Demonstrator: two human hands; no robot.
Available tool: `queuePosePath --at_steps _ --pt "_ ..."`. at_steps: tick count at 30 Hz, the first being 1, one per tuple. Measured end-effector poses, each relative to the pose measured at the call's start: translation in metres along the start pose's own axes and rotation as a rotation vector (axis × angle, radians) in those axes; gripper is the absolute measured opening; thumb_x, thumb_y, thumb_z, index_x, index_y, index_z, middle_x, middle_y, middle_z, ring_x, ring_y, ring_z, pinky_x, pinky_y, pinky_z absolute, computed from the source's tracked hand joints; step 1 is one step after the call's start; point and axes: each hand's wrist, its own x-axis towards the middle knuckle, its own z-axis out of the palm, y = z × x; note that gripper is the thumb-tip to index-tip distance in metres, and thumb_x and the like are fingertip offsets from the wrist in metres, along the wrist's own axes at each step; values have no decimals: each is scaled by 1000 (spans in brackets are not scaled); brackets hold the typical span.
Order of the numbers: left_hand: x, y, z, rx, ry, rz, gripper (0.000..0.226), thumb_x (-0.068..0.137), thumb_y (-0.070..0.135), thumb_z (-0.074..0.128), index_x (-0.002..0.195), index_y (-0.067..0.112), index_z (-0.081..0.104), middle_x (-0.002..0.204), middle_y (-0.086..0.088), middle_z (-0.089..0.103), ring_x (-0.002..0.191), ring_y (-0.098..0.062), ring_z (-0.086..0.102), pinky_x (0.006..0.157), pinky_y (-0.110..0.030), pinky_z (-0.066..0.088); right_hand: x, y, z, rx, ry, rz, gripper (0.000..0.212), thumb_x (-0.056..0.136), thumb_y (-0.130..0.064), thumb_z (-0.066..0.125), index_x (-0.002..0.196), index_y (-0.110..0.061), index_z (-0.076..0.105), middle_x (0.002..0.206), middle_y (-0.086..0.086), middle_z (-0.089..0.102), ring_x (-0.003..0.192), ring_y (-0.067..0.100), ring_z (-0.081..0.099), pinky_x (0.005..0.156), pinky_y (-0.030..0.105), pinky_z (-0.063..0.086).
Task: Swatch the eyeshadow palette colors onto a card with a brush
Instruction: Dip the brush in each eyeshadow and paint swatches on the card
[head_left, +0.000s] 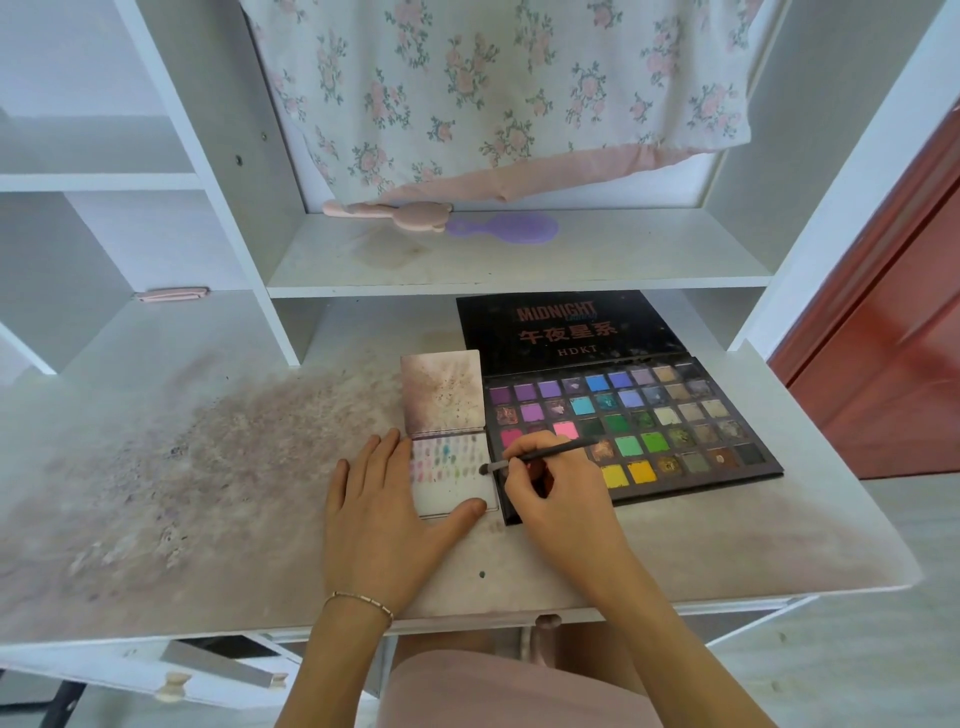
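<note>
My left hand (387, 512) is lying flat, fingers straight, pinning the light, slippery card (453, 480) near the desk's (218, 545) front edge. My right hand (553, 499) is pinching the slim brush (540, 456) low on its handle, over the fragile, crumbly palette (654, 421).

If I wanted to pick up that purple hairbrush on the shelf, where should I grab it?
Probably by the narrow handle of the purple hairbrush, which points left toward the pink bear-shaped brush. It lies flat on the shelf, so come from the front and above, pinching the handle across its width. The wide oval head is harder to close fingers around.
</note>
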Motion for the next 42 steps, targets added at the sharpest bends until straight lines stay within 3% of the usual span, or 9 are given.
queuePosePath --at_steps 19,24,27,29,32,36,40,42 --pt "1 -1 2 1 1 0 105 57 83 21 142 21 21 151 5 20 140 -11 11 112 -30 -4 0 0 1 -8 8 5 18 85 -13 55 81 -30 53 69 -15 54 62 1 54 56 13 43" --pt "0 -1 1 -6 8 1 107 56 83 20 142 20 22 151 5 21 140 -11 11 112 -30 -4 -4 -2 -6 194 99 -30 30 85 -8 54 77 -37 52 71 -9 58 67 4 56 56 10 43" --pt "-1 -1 0 -13 9 4 106 56 83 19 142 21 22 151 6 21 140 -11 11 112 -30 -4 -6 -1 -10 324 194 -42 24 83 -13 51 80 -37 55 71 -6 59 66 13 58 58 24 50" --pt "-1 -2 0 -14 6 5 105 58 83 21 142 21 22 151 6 20 140 -10 10 112 -30 -5 -9 3 -14 368 232 -30 29 86 -7 51 83 -35 56 69 -1 60 63 21 58 57 31 50" --pt "-1 -2 1 -10 1 9 101 62 82 26 142 21 21 152 6 19 140 -10 10 112 -30 -5 -13 8 -20 403 217 -6 34 88 3 49 85 -30 57 74 -1 63 66 15 60 58 24 53" --pt "-2 -2 0 -8 3 12 102 61 82 22 143 20 18 152 5 18 140 -11 10 112 -29 -5 -16 13 -28 379 192 29 30 89 -1 48 81 -28 57 69 -4 59 64 1 58 59 10 47" --pt "-8 -5 -2 -7 18 27 99 68 84 21 142 18 22 151 3 21 140 -12 12 111 -28 -5 -19 16 -34 346 144 52 30 87 2 49 82 -27 55 68 -5 61 65 6 58 61 12 48" --pt "-12 -7 -3 -10 26 42 92 71 78 23 141 19 26 150 3 24 140 -12 15 111 -26 -5 -22 16 -35 320 113 39 31 84 5 51 79 -26 55 75 -13 63 68 2 58 62 10 47"
